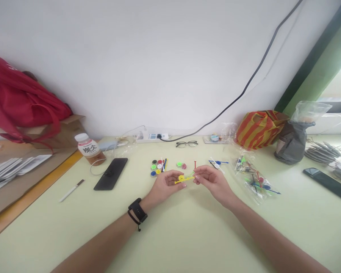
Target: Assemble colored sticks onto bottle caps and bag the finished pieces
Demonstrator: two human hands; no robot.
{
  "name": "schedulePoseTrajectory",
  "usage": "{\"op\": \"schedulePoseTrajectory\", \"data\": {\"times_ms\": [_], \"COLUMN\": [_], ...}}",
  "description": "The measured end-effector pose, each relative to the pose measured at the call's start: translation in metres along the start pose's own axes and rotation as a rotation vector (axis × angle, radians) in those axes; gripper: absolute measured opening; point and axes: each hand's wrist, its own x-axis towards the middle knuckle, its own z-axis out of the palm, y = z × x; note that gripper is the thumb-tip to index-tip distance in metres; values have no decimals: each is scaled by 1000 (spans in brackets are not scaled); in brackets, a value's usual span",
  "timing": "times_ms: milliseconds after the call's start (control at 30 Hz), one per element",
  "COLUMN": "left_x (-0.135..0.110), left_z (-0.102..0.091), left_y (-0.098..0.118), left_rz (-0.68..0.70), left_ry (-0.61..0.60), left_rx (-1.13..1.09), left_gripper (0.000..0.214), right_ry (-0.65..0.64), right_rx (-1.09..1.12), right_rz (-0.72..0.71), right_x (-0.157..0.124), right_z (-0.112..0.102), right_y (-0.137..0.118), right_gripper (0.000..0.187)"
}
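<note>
Between my two hands is a yellow plastic arrow piece with a small round disc on it. My left hand has its fingers and thumb about the disc end. The fingertips of my right hand pinch the other end. Just beyond my left hand lie several coloured round discs, with thin blue and yellow strips beside them. A green disc and a pink disc sit farther right. Behind my right hand are a red stick and a blue arrow piece with white and black parts.
Clear plastic bags of similar pieces lie at right. A black phone, a drink bottle and a pen are at left. Glasses and a power strip lie near the wall; a striped bag stands back right.
</note>
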Motion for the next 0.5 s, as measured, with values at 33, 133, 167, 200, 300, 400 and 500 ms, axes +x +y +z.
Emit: {"op": "schedulePoseTrajectory", "data": {"times_ms": [33,133,167,200,300,400,500], "left_x": [-1,-2,-3,-3,-3,-3,-3], "left_z": [0,2,2,3,4,4,4], "left_y": [2,5,5,5,3,1,1], "left_rz": [13,39,42,44,45,50,64], "left_ry": [-11,-37,-46,-51,-56,-60,-76], "left_rx": [13,34,36,38,37,27,29], "left_gripper": [42,38,38,37,37,35,34], "right_ry": [-17,-37,-40,-44,-57,-73,-92], "right_rx": [-2,-14,-18,-19,-19,-21,-58], "right_rz": [1,-3,-6,-9,-15,-24,-38], "right_x": [-1,-2,-3,-3,-4,-4,-3], "right_z": [2,8,9,10,10,9,10], "right_y": [2,5,6,6,7,10,12], "right_gripper": [35,33,33,32,29,27,27]}}
